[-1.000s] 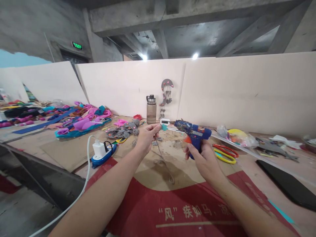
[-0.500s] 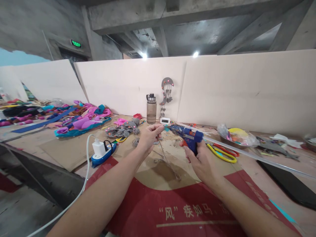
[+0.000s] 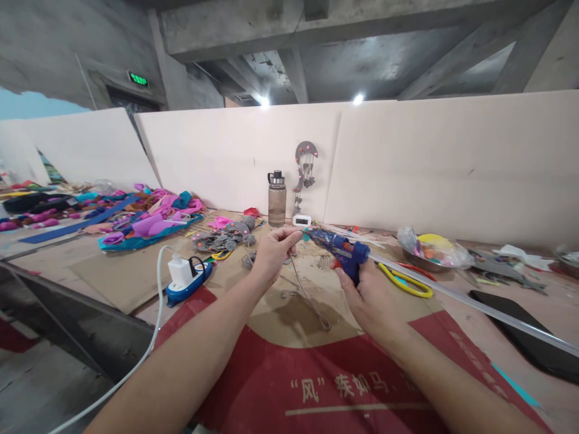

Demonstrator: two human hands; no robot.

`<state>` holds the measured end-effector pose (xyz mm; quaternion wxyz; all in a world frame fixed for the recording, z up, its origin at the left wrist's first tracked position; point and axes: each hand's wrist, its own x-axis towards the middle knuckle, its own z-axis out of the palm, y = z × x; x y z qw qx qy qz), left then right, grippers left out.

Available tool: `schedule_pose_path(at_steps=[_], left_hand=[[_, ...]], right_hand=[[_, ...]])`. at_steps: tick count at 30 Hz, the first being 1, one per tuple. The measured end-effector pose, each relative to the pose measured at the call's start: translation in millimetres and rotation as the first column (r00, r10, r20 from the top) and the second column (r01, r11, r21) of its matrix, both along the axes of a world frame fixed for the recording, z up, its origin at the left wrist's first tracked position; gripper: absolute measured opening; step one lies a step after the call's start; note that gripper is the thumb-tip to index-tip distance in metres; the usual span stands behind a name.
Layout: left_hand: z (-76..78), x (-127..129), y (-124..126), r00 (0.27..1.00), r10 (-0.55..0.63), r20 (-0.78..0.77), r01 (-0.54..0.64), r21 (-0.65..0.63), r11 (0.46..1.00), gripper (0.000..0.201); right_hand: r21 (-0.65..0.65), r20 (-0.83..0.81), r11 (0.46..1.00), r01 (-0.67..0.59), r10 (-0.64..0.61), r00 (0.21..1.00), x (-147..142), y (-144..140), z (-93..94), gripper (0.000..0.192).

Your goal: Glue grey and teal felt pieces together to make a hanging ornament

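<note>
My right hand [image 3: 368, 295] is wrapped round the handle of a blue hot glue gun [image 3: 344, 250], a finger at its orange trigger. A long clear glue stick [image 3: 452, 292] runs out of the gun's back to the right. My left hand [image 3: 277, 253] pinches the end of a grey cord [image 3: 299, 278], right at the gun's nozzle; whether they touch I cannot tell. The cord hangs down and ends in a loop on the cardboard [image 3: 289, 337]. Behind my left hand lies a heap of grey felt pieces [image 3: 228, 238] with coloured dots.
A water bottle [image 3: 277, 202] and a small white digital clock [image 3: 301, 221] stand by the back board. Left is a blue power strip [image 3: 187, 286] with a white charger. Yellow-handled scissors [image 3: 409, 286], a bowl [image 3: 434, 256] and a black phone [image 3: 520, 334] lie right.
The back of the glue gun has dipped slightly, and its glue stick now slants lower on the right, over the phone. My left hand stays almost still with the cord.
</note>
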<state>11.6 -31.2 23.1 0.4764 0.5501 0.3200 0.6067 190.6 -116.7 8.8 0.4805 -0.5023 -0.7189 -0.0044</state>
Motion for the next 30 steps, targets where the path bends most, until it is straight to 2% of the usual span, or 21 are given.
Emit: schedule_pose_path(at_steps=[10, 30], left_hand=[[-3.8, 0.1, 3.1, 1.0, -0.012, -0.007, 0.012, 0.009, 1.0, 0.032], [-1.9, 0.2, 1.1, 1.0, -0.009, 0.004, 0.009, -0.015, 1.0, 0.034]], right_hand=[[0.049, 0.05, 0.995, 0.09, -0.092, 0.994, -1.3, 1.4, -3.0, 0.026], [0.078, 0.058, 0.993, 0.09, -0.095, 0.994, -2.2, 1.6, -4.6, 0.028]])
